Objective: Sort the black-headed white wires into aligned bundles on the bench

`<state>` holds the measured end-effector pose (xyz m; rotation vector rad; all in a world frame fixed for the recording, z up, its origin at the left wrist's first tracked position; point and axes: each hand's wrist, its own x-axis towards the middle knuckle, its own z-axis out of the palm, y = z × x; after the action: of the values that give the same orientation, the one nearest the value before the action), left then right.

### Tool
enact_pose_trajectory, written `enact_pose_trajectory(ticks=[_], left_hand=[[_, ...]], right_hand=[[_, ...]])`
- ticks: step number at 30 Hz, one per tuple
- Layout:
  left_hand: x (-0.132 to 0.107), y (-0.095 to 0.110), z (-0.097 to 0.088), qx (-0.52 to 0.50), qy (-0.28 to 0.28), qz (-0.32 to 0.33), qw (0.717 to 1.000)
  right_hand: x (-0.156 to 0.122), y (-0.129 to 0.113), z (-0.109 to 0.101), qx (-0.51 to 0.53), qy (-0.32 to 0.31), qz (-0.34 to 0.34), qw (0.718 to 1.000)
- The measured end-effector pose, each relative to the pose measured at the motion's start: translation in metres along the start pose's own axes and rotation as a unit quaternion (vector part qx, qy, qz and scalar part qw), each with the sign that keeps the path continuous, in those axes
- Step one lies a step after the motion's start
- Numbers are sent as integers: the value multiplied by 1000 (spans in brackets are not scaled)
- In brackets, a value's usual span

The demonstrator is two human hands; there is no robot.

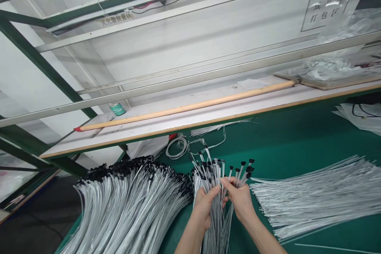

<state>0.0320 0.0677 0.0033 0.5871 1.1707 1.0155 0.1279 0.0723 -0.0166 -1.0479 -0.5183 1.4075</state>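
My left hand [204,205] is closed around a bundle of thin grey cables [214,222] with small black connectors [208,166] at their upper ends. Beside it, my right hand [239,197] grips a smaller group of the same cables, whose black connectors [243,170] fan out above the fingers. The thumbs of both hands nearly meet at the bundle. To the left lies a large pile of grey cables [127,202] with black connector ends. On the right, a flat stack of grey cables [321,194] shows bare-looking ends.
The green table [285,139] runs under a white shelf [166,121] bearing a long wooden pole [193,106] and a green can [117,109]. A coiled cable [176,149] and loose strands [220,127] lie behind the hands. Plastic bags [336,69] rest at upper right.
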Motion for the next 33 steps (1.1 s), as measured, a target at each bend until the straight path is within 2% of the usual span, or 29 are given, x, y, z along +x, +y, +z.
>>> enact_pose_trajectory(ticks=[6,10,14,21,33], left_hand=[[-3,4,0,14,25,-2,1000],[-3,6,0,19,12,1,1000],[0,3,-1,29,8,10,999],[4,-5,0,24,8,-1,1000],[7,-7,-2,18,13,-1,1000]], right_hand=[[-3,-7,-2,25,19,2,1000],[-2,-3,-8,44,36,3,998],[1,-1,-7,63,-5,-15,998],[5,1,6,12,28,39,999],[6,7,-1,0,7,44,999]])
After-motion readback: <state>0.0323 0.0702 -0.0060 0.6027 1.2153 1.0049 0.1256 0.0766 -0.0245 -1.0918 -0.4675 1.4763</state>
